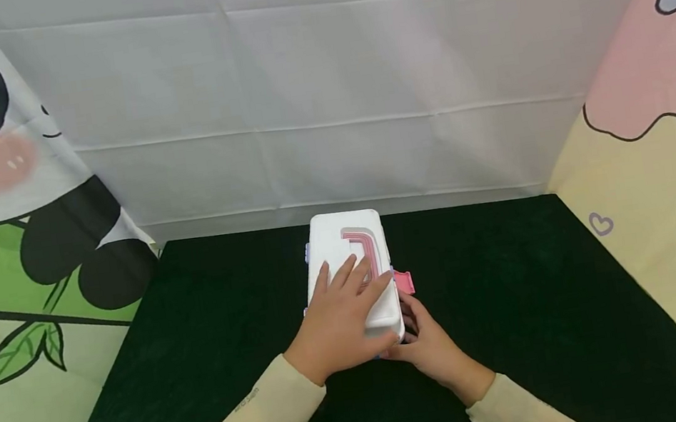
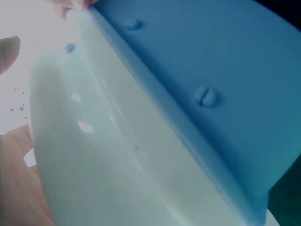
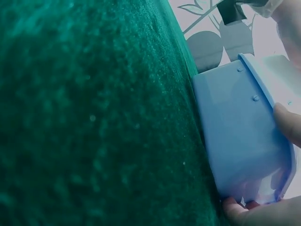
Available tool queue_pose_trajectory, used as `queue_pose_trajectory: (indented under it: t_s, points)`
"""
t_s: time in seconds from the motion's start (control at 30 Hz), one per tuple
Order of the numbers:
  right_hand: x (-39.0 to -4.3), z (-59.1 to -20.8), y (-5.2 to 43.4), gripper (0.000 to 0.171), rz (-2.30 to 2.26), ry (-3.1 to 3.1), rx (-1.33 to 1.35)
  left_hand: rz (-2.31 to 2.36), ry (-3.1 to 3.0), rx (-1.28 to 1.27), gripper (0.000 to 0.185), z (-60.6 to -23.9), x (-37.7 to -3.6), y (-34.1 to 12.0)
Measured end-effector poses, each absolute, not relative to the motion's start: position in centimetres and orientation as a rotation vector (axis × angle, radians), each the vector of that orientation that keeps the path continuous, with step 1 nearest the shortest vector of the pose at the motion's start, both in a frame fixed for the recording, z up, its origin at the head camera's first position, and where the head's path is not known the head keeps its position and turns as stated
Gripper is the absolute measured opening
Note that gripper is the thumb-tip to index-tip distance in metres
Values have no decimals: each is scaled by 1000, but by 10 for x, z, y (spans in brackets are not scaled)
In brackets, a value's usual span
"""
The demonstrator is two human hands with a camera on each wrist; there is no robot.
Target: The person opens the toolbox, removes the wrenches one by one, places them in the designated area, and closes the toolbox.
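Pressing flat with fingers spread on the white box [image 1: 352, 274] at frame centre, the left hand [image 1: 342, 320] should steady the lid while the right hand [image 1: 430, 346], fingers curled at its near end, works carefully.

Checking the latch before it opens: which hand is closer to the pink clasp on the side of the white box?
Right. The right hand grips the box's near right edge, just below the pink clasp. The left hand lies flat on the lid of the white box, beside the clasp.

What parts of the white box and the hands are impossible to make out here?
- Head view: the box's near end, hidden by the left hand.
- Head view: right hand's fingers, tucked behind the box.
- Left wrist view: the lid, too close and blurred.
- The box's contents: shut.
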State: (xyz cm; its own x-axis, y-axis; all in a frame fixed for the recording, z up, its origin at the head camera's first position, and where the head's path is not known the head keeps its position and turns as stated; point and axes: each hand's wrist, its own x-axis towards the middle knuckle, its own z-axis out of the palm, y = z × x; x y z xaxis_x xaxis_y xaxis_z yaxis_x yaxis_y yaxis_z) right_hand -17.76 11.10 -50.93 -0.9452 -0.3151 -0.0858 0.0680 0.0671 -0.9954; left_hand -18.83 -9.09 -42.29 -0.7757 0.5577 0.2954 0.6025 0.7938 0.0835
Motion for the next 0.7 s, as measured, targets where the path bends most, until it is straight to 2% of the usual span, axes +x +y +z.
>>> queue_pose_trajectory:
  t_s: [0.7]
  points:
    - [-173,-504,110,107,-1959,2064,-215,17,-2811,-909,86,-422,-190,-76]
